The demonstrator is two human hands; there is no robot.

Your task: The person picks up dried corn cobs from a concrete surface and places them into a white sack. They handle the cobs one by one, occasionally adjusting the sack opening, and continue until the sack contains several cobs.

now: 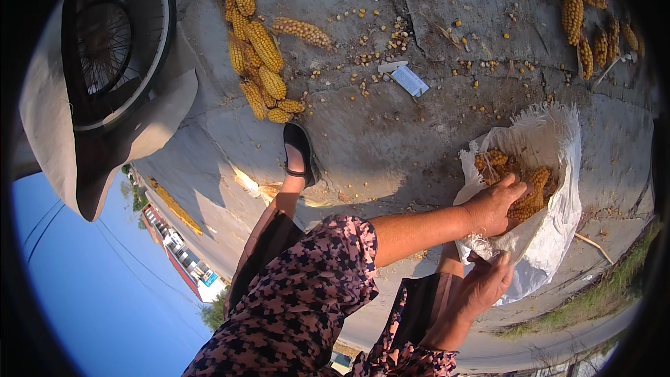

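Note:
My left hand reaches into the mouth of a white woven sack, its fingers against yellow corn cobs inside. Some of its fingers are hidden, so whether it grips a cob is unclear. Below it, my right hand pinches the near rim of the sack between thumb and fingers. The sack lies on the concrete with its mouth spread and frayed. More husked cobs form a pile in front of my black shoe. One paler cob lies beside that pile.
Loose kernels and a small printed packet lie on cracked concrete. Further cobs are at the upper right. A spoked wheel and a pale sheet stand at the left. Grass edges the lower right.

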